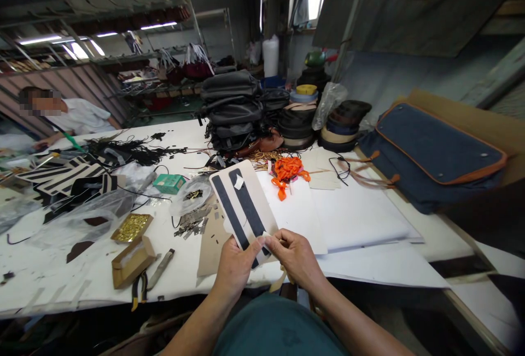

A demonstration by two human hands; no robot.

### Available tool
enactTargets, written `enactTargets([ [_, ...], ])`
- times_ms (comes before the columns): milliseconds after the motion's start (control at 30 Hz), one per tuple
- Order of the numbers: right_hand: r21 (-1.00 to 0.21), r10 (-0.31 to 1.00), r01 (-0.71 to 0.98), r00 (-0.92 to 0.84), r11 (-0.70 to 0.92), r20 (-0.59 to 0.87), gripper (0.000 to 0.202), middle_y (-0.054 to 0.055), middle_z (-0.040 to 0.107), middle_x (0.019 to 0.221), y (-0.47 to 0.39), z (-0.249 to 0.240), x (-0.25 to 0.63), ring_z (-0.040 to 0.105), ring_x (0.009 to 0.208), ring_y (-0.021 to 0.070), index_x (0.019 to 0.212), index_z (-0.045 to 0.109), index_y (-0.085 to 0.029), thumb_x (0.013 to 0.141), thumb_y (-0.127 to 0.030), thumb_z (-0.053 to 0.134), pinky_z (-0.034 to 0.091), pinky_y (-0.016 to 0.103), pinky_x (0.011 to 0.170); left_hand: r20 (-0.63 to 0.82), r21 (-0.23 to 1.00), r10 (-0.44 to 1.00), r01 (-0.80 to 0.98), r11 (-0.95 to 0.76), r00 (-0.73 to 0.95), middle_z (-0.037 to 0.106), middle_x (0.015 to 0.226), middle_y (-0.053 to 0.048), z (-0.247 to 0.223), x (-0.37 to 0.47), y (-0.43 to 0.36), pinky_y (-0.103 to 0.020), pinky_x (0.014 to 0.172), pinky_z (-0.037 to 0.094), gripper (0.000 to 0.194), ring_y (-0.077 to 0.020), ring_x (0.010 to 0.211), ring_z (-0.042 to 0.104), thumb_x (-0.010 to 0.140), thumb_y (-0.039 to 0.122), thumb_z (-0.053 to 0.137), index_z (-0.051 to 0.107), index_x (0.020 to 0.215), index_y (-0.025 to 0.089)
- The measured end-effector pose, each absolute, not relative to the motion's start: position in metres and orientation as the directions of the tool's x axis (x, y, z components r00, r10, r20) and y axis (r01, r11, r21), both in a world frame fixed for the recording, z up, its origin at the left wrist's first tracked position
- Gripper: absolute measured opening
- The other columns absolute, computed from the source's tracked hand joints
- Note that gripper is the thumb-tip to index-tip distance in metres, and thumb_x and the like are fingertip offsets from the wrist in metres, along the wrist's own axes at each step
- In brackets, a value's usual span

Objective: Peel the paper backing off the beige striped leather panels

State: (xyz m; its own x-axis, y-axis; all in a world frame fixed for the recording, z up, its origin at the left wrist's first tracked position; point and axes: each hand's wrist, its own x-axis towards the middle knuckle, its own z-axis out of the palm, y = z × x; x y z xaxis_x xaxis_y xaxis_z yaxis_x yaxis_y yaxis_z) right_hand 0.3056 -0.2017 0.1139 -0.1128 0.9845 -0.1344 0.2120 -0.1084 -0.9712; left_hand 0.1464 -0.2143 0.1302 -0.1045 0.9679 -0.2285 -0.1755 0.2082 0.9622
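A flat beige panel (262,200) with two dark stripes and rounded top corners is held tilted over the near edge of the table. My left hand (235,266) grips its lower left, thumb pressed on the front. At the bottom edge, the fingers of my right hand (297,257) pinch a small pale piece (266,235) against the panel. Near the top of one stripe sits a white scrap (238,182). Below my right hand a pale strip (279,280) hangs down; where its upper end goes is hidden.
Left on the table lie a box of brass-coloured bits (132,228), an open cardboard box (133,262), a utility knife (161,269), pliers (139,290) and metal plates (192,222). Behind are orange ribbon (288,169) and stacked black bags (233,107). A blue bag (438,145) stands right; a person (82,115) sits far left.
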Motion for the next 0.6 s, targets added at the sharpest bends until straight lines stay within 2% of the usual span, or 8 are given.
enactTargets([
  [167, -0.969, 0.971, 0.189, -0.146, -0.159, -0.188, 0.048, -0.006, 0.046, 0.056, -0.199, 0.115, 0.308, 0.040, 0.050, 0.0107, 0.070, 0.057, -0.020, 0.088, -0.063, 0.066, 0.030, 0.023, 0.046, -0.160, 0.983, 0.979, -0.110, 0.146, -0.127, 0.082, 0.104, -0.011, 0.129, 0.148, -0.213, -0.036, 0.091, 0.060, 0.039, -0.0286, 0.100, 0.077, 0.073, 0.035, 0.087, 0.078, 0.104, 0.012],
  [333, -0.974, 0.948, 0.184, -0.262, -0.135, -0.181, 0.044, -0.004, 0.051, 0.062, -0.197, 0.120, 0.315, 0.044, 0.056, 0.0116, 0.074, 0.059, -0.019, 0.094, -0.059, 0.060, 0.032, 0.024, 0.050, -0.155, 0.986, 0.974, -0.085, 0.143, -0.165, 0.082, 0.103, -0.010, 0.121, 0.147, -0.210, -0.039, 0.091, 0.060, 0.036, -0.0284, 0.098, 0.077, 0.075, 0.032, 0.083, 0.077, 0.105, 0.013],
  [500, -0.913, 0.948, 0.404, -0.310, 0.059, -0.076, 0.043, -0.006, 0.038, 0.060, -0.196, 0.127, 0.317, 0.036, 0.058, 0.0114, 0.063, 0.048, -0.021, 0.092, -0.047, 0.065, 0.025, 0.026, 0.053, -0.159, 0.986, 0.962, 0.012, 0.166, -0.224, 0.082, 0.094, -0.010, 0.119, 0.150, -0.202, -0.041, 0.092, 0.060, 0.029, -0.0288, 0.095, 0.077, 0.075, 0.030, 0.081, 0.078, 0.098, 0.012],
  [600, -0.865, 0.957, 0.484, -0.289, 0.129, -0.019, 0.045, -0.006, 0.035, 0.058, -0.192, 0.123, 0.314, 0.035, 0.059, 0.0120, 0.060, 0.041, -0.021, 0.094, -0.042, 0.063, 0.022, 0.027, 0.055, -0.140, 0.985, 0.962, 0.063, 0.159, -0.233, 0.082, 0.094, -0.009, 0.122, 0.151, -0.200, -0.041, 0.090, 0.061, 0.029, -0.0285, 0.092, 0.077, 0.076, 0.031, 0.081, 0.078, 0.098, 0.012],
])
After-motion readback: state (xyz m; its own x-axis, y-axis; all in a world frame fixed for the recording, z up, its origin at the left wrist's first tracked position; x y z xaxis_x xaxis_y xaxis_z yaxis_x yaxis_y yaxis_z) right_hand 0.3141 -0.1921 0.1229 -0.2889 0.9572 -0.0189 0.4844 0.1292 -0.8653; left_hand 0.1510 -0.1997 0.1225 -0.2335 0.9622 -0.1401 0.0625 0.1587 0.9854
